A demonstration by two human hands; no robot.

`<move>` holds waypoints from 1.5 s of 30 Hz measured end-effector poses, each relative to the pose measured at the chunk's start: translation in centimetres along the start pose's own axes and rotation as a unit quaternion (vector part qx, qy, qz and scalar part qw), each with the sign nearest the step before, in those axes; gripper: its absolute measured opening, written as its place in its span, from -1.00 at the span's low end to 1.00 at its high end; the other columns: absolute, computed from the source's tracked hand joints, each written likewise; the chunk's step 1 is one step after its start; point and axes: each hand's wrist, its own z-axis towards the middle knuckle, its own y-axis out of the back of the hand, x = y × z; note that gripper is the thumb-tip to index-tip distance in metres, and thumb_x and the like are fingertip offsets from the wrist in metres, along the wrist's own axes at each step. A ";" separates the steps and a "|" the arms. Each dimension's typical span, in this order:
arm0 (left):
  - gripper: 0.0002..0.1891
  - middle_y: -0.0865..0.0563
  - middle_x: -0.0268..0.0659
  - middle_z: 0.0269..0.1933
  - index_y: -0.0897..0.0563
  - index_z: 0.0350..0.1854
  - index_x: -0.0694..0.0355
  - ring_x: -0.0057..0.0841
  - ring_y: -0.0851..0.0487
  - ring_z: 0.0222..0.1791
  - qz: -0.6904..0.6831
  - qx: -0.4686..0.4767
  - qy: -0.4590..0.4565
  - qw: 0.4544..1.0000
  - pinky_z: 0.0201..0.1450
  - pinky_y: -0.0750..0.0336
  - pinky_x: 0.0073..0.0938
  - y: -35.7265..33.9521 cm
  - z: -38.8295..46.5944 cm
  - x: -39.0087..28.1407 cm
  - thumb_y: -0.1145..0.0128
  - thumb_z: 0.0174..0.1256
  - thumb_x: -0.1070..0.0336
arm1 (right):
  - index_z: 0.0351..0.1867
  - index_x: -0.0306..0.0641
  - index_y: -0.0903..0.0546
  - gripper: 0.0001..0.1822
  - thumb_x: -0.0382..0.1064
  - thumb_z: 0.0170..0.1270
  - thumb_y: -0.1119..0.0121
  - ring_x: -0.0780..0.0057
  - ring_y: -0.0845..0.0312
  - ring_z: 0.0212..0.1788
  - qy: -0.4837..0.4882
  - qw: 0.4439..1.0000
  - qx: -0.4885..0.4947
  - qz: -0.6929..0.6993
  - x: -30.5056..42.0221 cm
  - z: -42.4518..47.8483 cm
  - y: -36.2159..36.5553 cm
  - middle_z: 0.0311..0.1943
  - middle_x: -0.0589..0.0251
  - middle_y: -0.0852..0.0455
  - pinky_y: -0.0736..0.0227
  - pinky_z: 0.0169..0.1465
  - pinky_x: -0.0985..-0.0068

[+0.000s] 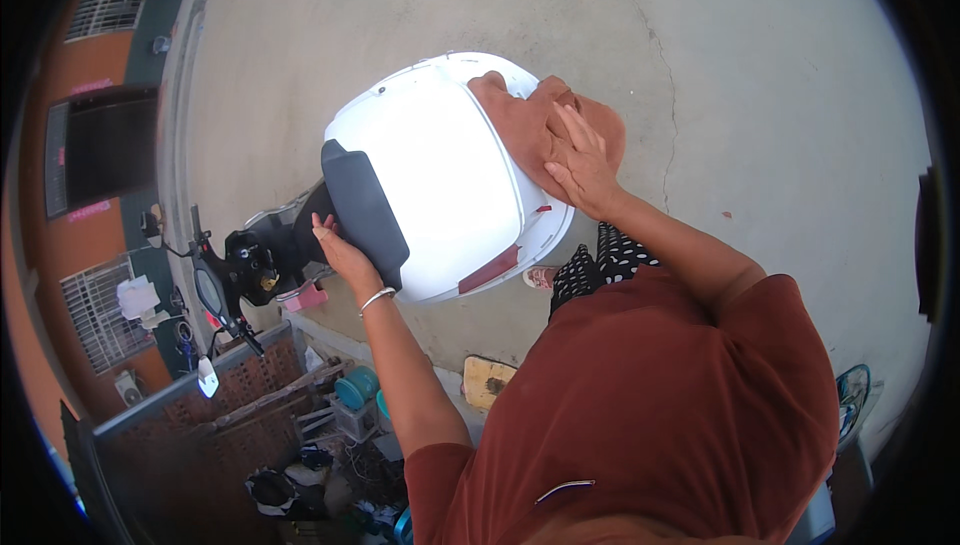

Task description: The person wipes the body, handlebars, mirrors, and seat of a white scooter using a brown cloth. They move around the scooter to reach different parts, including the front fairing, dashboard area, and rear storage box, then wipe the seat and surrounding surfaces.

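Note:
A large white scooter top box (435, 170) with a dark backrest pad (364, 204) on its left side is mounted behind the seat of a scooter. My right hand (581, 162) lies with spread fingers on a reddish-brown cloth (517, 121), pressing it against the box's right end. Part of the cloth hangs past the box's edge. My left hand (337, 245) is at the pad's lower left edge, fingers apart and partly curled; whether the palm touches the pad cannot be told. Red reflectors (487, 269) show on the box's lower right side.
The scooter's handlebar (217, 290) with a mirror (208, 378) points left. Below it, a walled corner holds wooden poles, a teal bucket (357, 386) and a plastic crate (354, 419). A yellowish board (486, 382) lies near me. Cracked concrete ground (712, 95) extends right; an orange building stands left.

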 end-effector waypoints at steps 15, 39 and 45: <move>-0.41 -0.64 0.04 0.16 -0.51 0.26 0.34 -0.08 -0.58 0.16 0.131 -0.016 -0.079 0.988 0.23 -0.38 -0.28 -0.4 0.7 -0.4 0.37 0.56 -0.03 | 0.32 -0.26 -0.45 -0.51 -0.15 0.40 -0.02 0.10 -0.24 0.36 -0.011 0.992 0.118 0.048 -1.5 13.8 1.1 0.39 0.08 -0.31 -0.15 0.44 0.25; -0.44 -0.69 0.02 0.07 -0.59 0.17 0.34 -0.17 -0.65 0.07 0.132 -0.029 -0.066 0.989 0.16 -0.45 -0.34 -0.3 -0.4 -1.4 0.32 0.54 -0.02 | -0.21 -0.12 -0.69 -0.87 -0.34 0.30 -0.13 0.52 -0.57 -0.23 -0.021 0.973 0.229 -0.022 2.6 22.0 1.0 -0.26 0.26 -0.67 -0.47 -0.12 0.52; -0.44 -0.70 0.00 0.06 -0.60 0.16 0.35 -0.19 -0.66 0.06 0.119 -0.014 -0.044 0.992 0.15 -0.46 -0.34 -0.4 0.1 -1.5 0.30 0.55 -0.03 | -0.41 -0.27 -0.60 -0.96 -0.42 0.12 -0.12 0.35 -0.54 -0.54 -0.006 0.956 0.295 0.008 1.5 23.8 -0.4 -0.59 0.16 -0.64 -0.45 -0.40 0.41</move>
